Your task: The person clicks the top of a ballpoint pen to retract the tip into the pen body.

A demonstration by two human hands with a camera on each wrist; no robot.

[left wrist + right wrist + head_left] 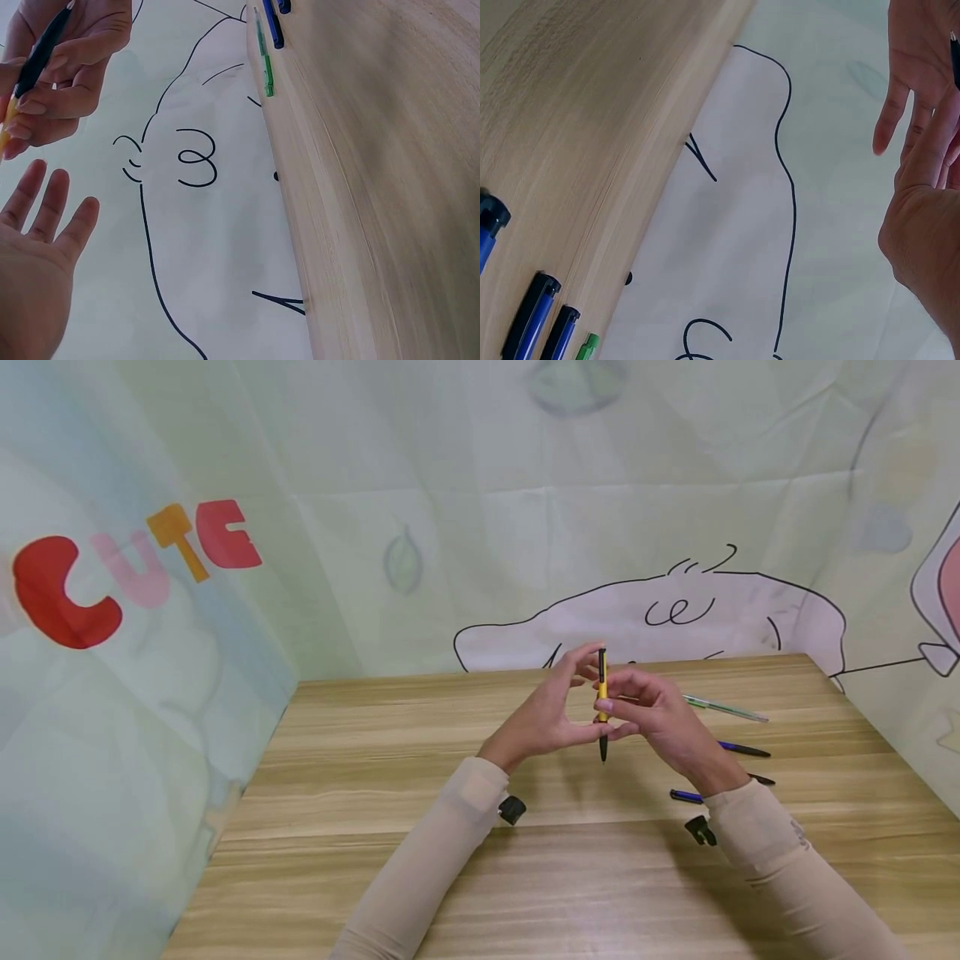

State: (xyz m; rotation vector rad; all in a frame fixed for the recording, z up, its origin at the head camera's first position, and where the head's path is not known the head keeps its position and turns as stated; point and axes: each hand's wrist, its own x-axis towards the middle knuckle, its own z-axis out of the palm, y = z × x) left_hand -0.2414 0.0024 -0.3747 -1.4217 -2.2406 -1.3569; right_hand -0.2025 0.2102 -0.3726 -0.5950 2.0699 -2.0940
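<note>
A yellow pen (603,687) with a black clip and black tip stands upright between the two hands, tip down. My right hand (660,718) pinches its middle between thumb and fingers. My left hand (543,714) curves around the pen from the left, its index finger at the top end and its thumb by the lower part. In the left wrist view, other fingers of the left hand (34,262) are spread and free. Only the pen's dark tip (955,64) shows at the edge of the right wrist view.
On the wooden table (360,777), right of the hands, lie a clear green pen (727,708) and blue pens (744,749), partly hidden by the right wrist. Another blue pen (686,796) lies nearer. A printed cloth (450,527) hangs behind the table.
</note>
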